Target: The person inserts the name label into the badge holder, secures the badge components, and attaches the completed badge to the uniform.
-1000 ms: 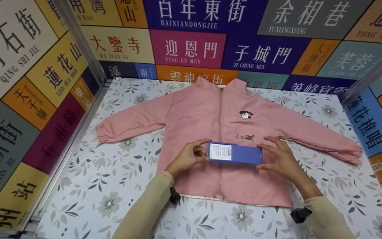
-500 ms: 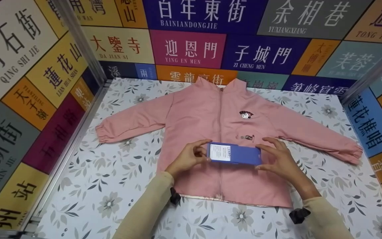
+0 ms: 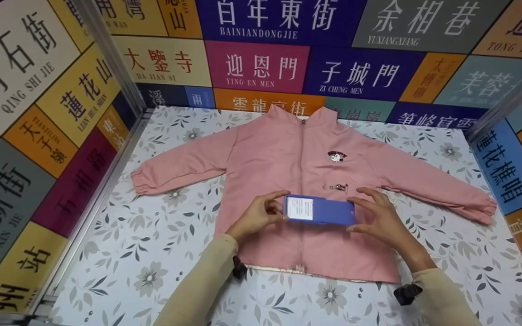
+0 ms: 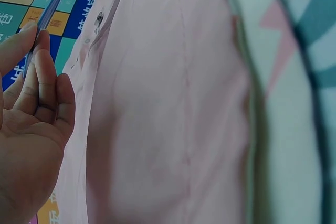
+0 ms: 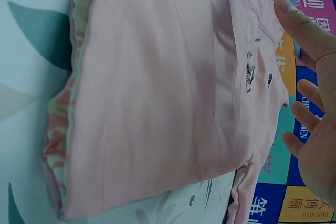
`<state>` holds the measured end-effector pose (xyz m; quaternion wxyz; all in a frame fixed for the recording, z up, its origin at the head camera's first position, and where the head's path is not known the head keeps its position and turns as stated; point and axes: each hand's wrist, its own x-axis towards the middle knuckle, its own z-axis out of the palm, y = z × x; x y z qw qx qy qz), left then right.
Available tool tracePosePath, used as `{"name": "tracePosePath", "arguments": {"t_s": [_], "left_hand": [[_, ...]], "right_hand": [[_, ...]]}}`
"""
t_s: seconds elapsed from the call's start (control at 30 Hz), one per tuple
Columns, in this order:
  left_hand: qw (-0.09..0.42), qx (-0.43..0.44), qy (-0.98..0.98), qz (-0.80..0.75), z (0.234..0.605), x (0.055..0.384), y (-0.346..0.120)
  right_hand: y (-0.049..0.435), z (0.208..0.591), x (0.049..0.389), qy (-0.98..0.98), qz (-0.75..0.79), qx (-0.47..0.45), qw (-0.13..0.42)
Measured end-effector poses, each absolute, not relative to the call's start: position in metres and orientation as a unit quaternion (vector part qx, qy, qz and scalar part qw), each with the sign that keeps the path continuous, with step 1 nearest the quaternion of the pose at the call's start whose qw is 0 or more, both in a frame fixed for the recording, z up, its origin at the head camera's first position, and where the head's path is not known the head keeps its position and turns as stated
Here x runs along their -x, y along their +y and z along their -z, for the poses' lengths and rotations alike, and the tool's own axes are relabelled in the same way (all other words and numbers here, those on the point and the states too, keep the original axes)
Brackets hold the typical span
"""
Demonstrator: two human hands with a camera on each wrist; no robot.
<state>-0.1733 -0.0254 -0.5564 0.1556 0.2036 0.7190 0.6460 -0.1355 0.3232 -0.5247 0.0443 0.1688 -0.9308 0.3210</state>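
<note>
While beige sleeves (image 3: 197,280) cross the near side of the floral-covered desk (image 3: 125,258), each beside a black wrist piece (image 3: 408,294), the left hand (image 3: 255,216) pinches one end of a thin blue holder (image 3: 333,213), and the right hand (image 3: 381,219) grips the opposite end between thumb and finger. Lifting looks done: the smooth, rigid-looking rectangle hangs clear of the jacket, its long sides roughly along the desk's far edge. A white printed panel (image 3: 300,208) fills just its left part, too small to read; handling seems midway, with neither end yet let go.

Beneath lies a soft pink jacket (image 3: 261,158), zipped and spread flat, lightly creased, its gathered cuffs pointing toward the desk's side edges. Beyond the holder are a metallic trim (image 3: 339,187) and a character badge (image 3: 335,156); the collar reaches the far edge, against a flat, colour-blocked wall (image 3: 256,68).
</note>
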Motion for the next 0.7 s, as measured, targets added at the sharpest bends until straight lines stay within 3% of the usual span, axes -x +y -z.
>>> {"name": "tracePosePath", "arguments": {"t_s": [0.7], "left_hand": [[0.164, -0.216, 0.713, -0.647, 0.5559, 0.173, -0.0177]], "right_hand": [[0.3129, 0.5256, 0.1369, -0.922, -0.329, -0.196, 0.06]]}}
